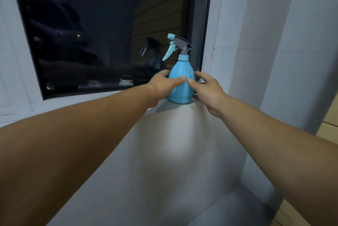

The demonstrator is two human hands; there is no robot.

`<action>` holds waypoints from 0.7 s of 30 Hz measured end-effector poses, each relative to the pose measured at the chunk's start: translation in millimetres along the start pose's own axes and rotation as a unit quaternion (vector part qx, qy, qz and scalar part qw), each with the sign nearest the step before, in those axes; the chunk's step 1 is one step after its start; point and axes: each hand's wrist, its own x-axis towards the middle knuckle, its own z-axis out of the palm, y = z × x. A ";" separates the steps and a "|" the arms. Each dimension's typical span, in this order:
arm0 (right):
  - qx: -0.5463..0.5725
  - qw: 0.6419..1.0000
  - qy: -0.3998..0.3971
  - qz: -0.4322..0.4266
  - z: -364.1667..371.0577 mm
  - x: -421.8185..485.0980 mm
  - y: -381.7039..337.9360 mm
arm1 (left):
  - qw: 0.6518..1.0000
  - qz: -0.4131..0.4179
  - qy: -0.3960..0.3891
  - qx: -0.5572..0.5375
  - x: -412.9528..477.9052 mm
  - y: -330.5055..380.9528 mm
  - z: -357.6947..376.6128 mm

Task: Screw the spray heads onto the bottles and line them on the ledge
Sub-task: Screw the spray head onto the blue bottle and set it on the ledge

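A light blue spray bottle [182, 73] stands upright on the grey window ledge [161, 107], close to the ledge's right end. Its grey and blue spray head [178, 44] sits on the neck, with the trigger and nozzle pointing left. My left hand [164, 84] wraps the bottle's left side, thumb across the front. My right hand [206, 90] lies against the right side, thumb tip touching the front next to the left thumb. Both hands cup the belly of the bottle.
A dark window pane [109, 30] rises right behind the ledge and mirrors the bottle. A white window frame and wall corner [243, 42] close off the right side. Below the ledge runs a pale wall face [173, 152], with wooden flooring [329, 119] at the far right.
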 end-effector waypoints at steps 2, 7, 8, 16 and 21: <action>-0.006 1.000 -0.002 0.006 0.2 2.3 4.4 | 1.000 0.002 0.007 -0.003 1.2 -5.2 2.5; -0.008 1.000 0.001 0.004 -0.4 5.3 9.3 | 1.000 0.007 0.024 0.004 1.1 -10.1 4.8; -0.011 1.000 0.000 0.005 -0.4 4.8 8.8 | 1.000 0.007 0.025 0.009 0.2 -10.2 5.3; -0.074 0.997 0.027 -0.016 -5.2 -9.9 5.4 | 0.995 -0.026 0.028 0.089 -15.3 2.9 5.2; -0.049 0.995 0.081 -0.018 -20.0 -42.3 11.2 | 0.984 -0.016 0.056 0.165 -57.8 14.0 -7.8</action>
